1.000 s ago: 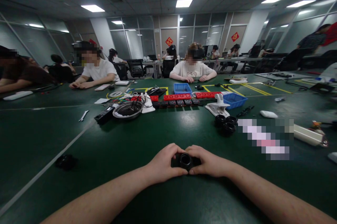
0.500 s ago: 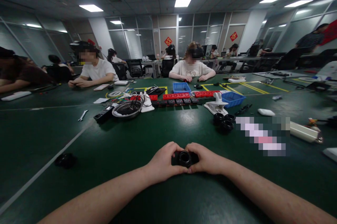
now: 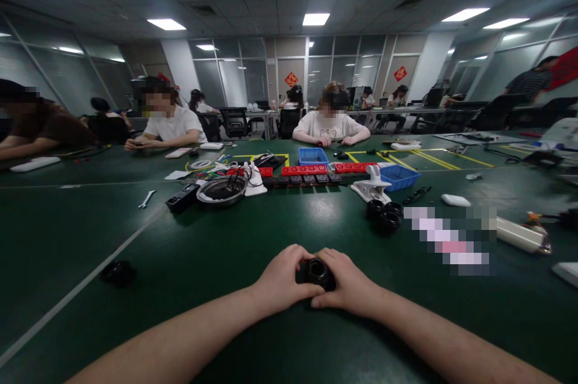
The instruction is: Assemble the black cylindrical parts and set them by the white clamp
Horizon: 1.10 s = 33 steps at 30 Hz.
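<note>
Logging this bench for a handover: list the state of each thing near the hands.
small black round plastic part: held between both hands, low over the green table
left hand: closed on it
right hand: closed on it
cluster of black rings: lying untouched
round metal bowl: upright

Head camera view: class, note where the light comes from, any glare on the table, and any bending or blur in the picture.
Head view: ceiling panels light the room evenly; a soft glare patch sits on the green table; straight lines bow toward the edges, typical wide-angle distortion; both hands, left hand and right hand, around the black part, look fairly sharp; pixelated blocks mask one area at right.
</note>
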Available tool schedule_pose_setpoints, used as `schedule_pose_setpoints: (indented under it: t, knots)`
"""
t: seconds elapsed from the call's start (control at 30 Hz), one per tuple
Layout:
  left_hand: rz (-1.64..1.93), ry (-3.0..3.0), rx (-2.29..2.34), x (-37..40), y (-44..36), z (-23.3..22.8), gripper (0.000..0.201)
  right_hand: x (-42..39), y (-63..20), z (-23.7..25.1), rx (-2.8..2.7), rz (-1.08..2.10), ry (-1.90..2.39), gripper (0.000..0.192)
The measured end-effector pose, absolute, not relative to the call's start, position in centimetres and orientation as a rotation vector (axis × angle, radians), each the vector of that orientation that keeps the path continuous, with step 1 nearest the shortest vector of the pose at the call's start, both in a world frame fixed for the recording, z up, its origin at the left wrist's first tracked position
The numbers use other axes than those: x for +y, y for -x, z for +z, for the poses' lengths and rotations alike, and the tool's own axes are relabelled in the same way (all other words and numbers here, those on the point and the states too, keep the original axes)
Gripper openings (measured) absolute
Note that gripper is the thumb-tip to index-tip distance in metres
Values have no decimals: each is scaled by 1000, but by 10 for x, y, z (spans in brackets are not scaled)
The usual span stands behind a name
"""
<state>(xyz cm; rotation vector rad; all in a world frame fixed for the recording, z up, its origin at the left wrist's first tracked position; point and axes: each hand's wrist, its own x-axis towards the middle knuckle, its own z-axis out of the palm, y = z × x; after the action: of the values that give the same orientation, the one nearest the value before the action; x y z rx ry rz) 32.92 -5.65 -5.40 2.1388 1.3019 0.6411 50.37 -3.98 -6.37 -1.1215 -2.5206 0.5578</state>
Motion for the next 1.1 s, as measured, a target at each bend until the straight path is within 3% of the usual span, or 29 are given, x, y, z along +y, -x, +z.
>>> schedule_pose_setpoints:
  t: [0.23, 0.5, 1.1]
  knots:
    - [578, -2150, 1092, -51, -320, -52, 39, -22, -521, -54, -2606, 1016, 772, 27]
    - [597, -2129, 1090, -50, -320, -54, 40, -23, -517, -56, -2601, 973, 778, 21]
    - [598, -2154, 1151, -56, -325, -51, 37, -28, -514, -60, -2528, 895, 1057, 29]
